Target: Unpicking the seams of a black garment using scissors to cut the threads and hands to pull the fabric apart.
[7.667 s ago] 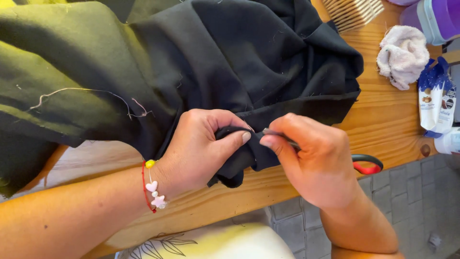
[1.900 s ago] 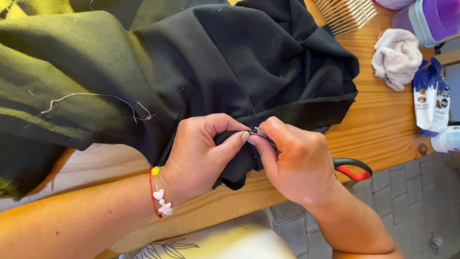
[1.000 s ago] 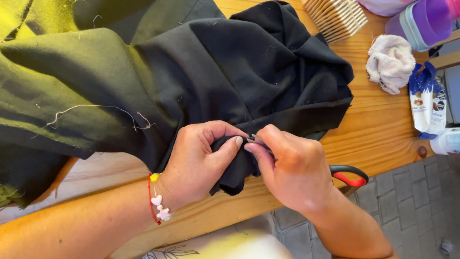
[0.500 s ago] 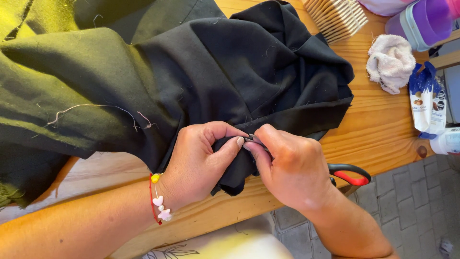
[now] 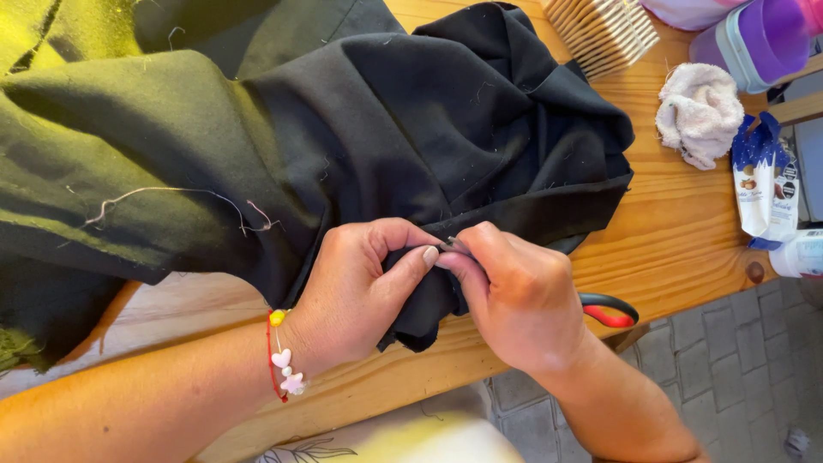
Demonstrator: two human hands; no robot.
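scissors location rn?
Head view, lower right: the red-and-black scissors lie on the wooden table near its front edge, mostly hidden behind the right hand, just right of the black fabric.

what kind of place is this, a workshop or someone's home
Probably a home sewing spot. Both hands work a fold of black fabric on a wooden table, with red-handled scissors beside them and a stone-tiled floor below.

One head-worn view looks steeply down, close over the wooden bench (image 5: 686, 214) edge, floor tiles beyond.
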